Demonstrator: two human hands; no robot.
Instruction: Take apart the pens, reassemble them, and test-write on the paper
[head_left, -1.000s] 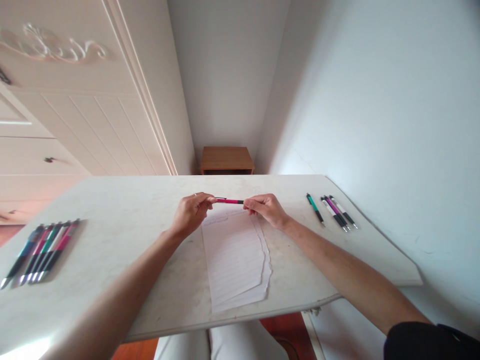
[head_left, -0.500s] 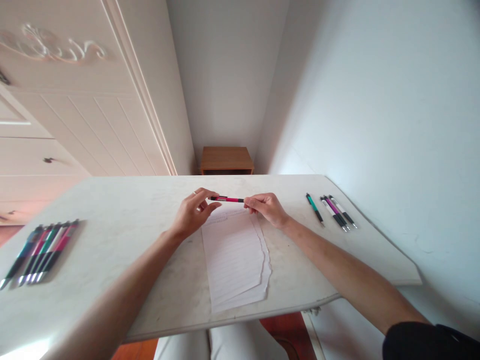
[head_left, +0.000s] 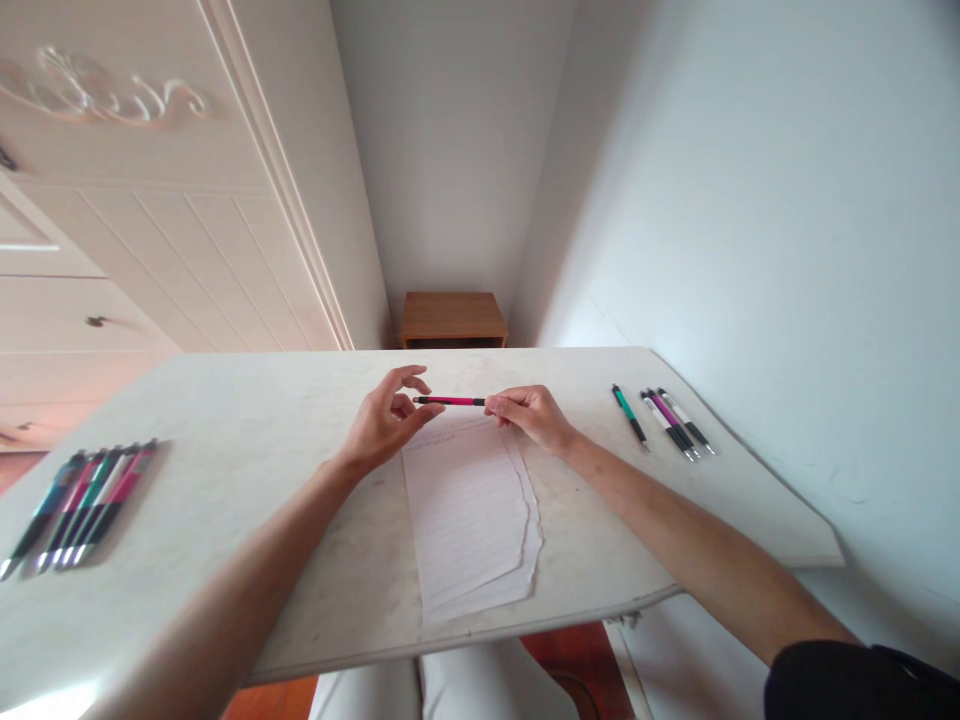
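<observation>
A pink pen (head_left: 457, 401) with black ends is held level above the top of the paper sheets. My right hand (head_left: 529, 412) pinches its right end between thumb and fingers. Around the pen's left end, my left hand (head_left: 390, 412) has its thumb and forefinger spread apart. The left thumb lies along the pen's near side; whether it touches cannot be made out. Below both hands lie torn-edged lined sheets (head_left: 469, 520) with some handwriting near the top.
On the white table (head_left: 247, 420), a row of several coloured pens (head_left: 90, 505) lies at the left. A green pen (head_left: 628, 416) and three more pens (head_left: 677, 423) are at the right, near the wall (head_left: 787, 250). A wooden stand (head_left: 454, 316) is beyond the far edge.
My left forefinger has lifted off the pen and spread from the thumb. The pen has turned slightly about its length, so its clip shows differently. My right hand stays nearly in place.
</observation>
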